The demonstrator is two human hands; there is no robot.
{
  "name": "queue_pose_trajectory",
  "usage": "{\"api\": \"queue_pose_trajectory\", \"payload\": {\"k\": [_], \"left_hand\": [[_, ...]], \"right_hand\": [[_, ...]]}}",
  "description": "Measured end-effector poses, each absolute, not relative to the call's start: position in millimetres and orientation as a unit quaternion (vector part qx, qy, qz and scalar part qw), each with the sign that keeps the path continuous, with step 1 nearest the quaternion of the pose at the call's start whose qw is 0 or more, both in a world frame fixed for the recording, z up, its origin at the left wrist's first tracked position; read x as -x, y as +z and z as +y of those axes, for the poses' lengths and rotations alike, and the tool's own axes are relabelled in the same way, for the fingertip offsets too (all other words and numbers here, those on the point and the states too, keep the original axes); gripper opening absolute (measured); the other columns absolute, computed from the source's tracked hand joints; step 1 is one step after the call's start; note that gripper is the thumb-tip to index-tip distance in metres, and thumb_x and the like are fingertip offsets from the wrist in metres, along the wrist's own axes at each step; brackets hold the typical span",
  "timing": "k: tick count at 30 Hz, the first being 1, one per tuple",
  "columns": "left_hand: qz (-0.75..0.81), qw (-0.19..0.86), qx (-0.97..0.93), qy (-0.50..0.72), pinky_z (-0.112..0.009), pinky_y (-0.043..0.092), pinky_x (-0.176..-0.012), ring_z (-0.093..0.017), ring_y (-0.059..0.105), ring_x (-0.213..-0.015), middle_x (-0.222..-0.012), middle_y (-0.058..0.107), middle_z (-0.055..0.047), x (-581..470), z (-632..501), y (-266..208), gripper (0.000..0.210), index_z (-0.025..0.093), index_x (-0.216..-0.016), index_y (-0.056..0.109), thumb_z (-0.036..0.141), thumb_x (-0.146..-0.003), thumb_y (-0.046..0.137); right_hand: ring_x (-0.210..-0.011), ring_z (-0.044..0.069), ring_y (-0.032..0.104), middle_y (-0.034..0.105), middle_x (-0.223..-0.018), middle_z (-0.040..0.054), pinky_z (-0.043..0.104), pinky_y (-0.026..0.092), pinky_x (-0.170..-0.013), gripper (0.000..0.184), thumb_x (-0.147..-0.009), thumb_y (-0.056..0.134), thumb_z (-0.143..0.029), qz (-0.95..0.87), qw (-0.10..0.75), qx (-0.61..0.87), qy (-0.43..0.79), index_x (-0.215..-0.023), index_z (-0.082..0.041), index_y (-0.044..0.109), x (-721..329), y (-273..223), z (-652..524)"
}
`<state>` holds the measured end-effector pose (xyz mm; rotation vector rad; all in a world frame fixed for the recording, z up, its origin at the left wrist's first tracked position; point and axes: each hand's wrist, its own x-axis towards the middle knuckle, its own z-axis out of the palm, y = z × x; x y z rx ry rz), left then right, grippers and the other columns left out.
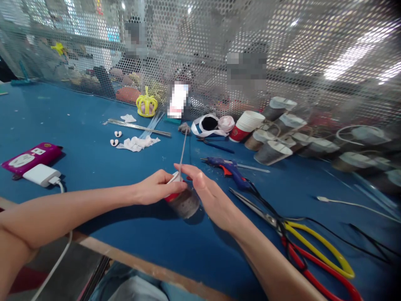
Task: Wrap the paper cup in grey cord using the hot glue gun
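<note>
My left hand (161, 187) grips a paper cup (173, 194) tilted on its side above the blue table. White and red show near its rim. The rest is covered in a rough grey-brown layer that looks like wound cord. My right hand (206, 188) lies along the cup's right side, its fingers stretched out and close together. A thin grey cord (184, 148) runs taut from the cup up to a small bundle of cord (184, 128) on the table. Whether the right fingers press on the cord is hard to make out.
Right of my hands lie a blue glue gun (230, 169) and large scissors (291, 234) tangled with a black cable. Stacked paper cups (247, 125) and several grey wrapped cups (272, 152) stand behind. Leftward are a purple power bank (33, 159), crumpled tissue (138, 143) and a yellow crown (146, 104).
</note>
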<state>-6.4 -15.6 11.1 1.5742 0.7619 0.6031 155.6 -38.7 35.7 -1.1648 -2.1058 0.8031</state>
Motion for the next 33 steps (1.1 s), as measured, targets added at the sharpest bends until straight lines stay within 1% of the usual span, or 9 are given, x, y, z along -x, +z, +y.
{"api": "queue_pose_trajectory", "payload": {"k": [6,11,15,18,21,24,29,31,33], "left_hand": [[0.385,0.585,-0.659,0.276,-0.02,0.02,-0.044,-0.005,0.024,-0.045,-0.045,0.03,0.006,1.2,-15.9,11.4,0.041,0.014,-0.045,0.036,0.043,-0.073,0.044],[0.421,0.592,-0.622,0.292,-0.02,0.028,-0.047,-0.007,0.033,-0.045,-0.044,0.039,0.004,2.9,-17.9,11.9,0.038,0.011,-0.049,0.046,0.04,-0.074,0.044],[0.427,0.597,-0.605,0.308,-0.021,0.031,-0.05,-0.008,0.037,-0.047,-0.046,0.044,0.002,4.3,-18.8,14.0,0.038,0.01,-0.052,0.051,0.039,-0.075,0.043],[0.42,0.597,-0.605,0.319,-0.022,0.03,-0.05,-0.008,0.036,-0.047,-0.046,0.042,0.003,4.7,-18.7,13.9,0.039,0.011,-0.052,0.049,0.04,-0.076,0.041],[0.41,0.592,-0.613,0.326,-0.022,0.027,-0.049,-0.007,0.033,-0.046,-0.046,0.038,0.004,5.3,-17.9,12.9,0.04,0.011,-0.051,0.046,0.041,-0.077,0.04],[0.406,0.588,-0.619,0.327,-0.021,0.025,-0.049,-0.007,0.031,-0.047,-0.047,0.036,0.004,6.2,-16.7,12.3,0.041,0.012,-0.05,0.044,0.042,-0.077,0.038],[0.413,0.567,-0.633,0.327,-0.021,0.025,-0.048,-0.007,0.029,-0.047,-0.048,0.033,0.004,8.2,-15.1,9.5,0.042,0.013,-0.05,0.04,0.042,-0.079,0.036],[0.416,0.536,-0.657,0.328,-0.021,0.023,-0.047,-0.006,0.027,-0.047,-0.048,0.03,0.004,9.2,-14.6,7.4,0.043,0.013,-0.049,0.038,0.043,-0.08,0.035],[0.418,0.501,-0.685,0.325,-0.021,0.022,-0.045,-0.006,0.025,-0.047,-0.048,0.028,0.004,10.1,-14.0,6.0,0.044,0.014,-0.048,0.035,0.044,-0.081,0.034]], "right_hand": [[-0.108,0.017,0.049,0.057,-0.112,0.0082,0.035,0.036,-0.093,0.05,-0.088,0.021,-0.049,-0.813,0.303,0.413,0.278,-0.102,-0.018,0.058,-149.5,34.4,-37.6],[-0.072,0.018,0.062,0.066,-0.083,0.0093,0.03,0.046,-0.066,0.045,-0.086,0.028,-0.046,-0.714,0.301,0.611,0.16,-0.086,-0.015,0.06,-185.4,50.0,-16.4],[-0.078,0.025,0.061,0.066,-0.086,0.0134,0.033,0.042,-0.065,0.035,-0.082,0.035,-0.037,-0.636,0.145,0.758,-0.029,-0.085,-0.014,0.06,-235.4,60.6,8.4],[-0.07,0.027,0.061,0.066,-0.073,0.0135,0.031,0.04,-0.057,0.014,-0.065,0.055,-0.024,-0.648,0.077,0.758,0.004,-0.069,-0.013,0.062,-258.1,49.4,21.1],[-0.059,0.024,0.06,0.063,-0.059,0.0092,0.028,0.039,-0.052,0.006,-0.057,0.057,-0.018,-0.66,0.063,0.747,0.039,-0.051,-0.017,0.056,-262.4,30.8,25.6],[-0.063,0.024,0.06,0.064,-0.064,0.0103,0.029,0.04,-0.054,0.005,-0.06,0.055,-0.021,-0.647,0.099,0.755,0.043,-0.059,-0.016,0.057,-259.0,22.8,22.4],[-0.076,0.022,0.06,0.064,-0.088,0.0118,0.031,0.044,-0.064,0.037,-0.063,0.054,-0.027,-0.607,0.218,0.761,0.061,-0.098,-0.013,0.051,-250.2,40.7,1.4],[-0.074,0.019,0.059,0.063,-0.087,0.0076,0.029,0.045,-0.063,0.037,-0.063,0.056,-0.03,-0.585,0.338,0.722,0.146,-0.097,-0.017,0.05,-243.8,50.5,-10.9],[-0.06,0.015,0.055,0.059,-0.068,0.0013,0.026,0.044,-0.055,0.027,-0.059,0.062,-0.036,-0.549,0.418,0.668,0.28,-0.079,-0.019,0.052,-235.8,57.5,-23.7]]}}
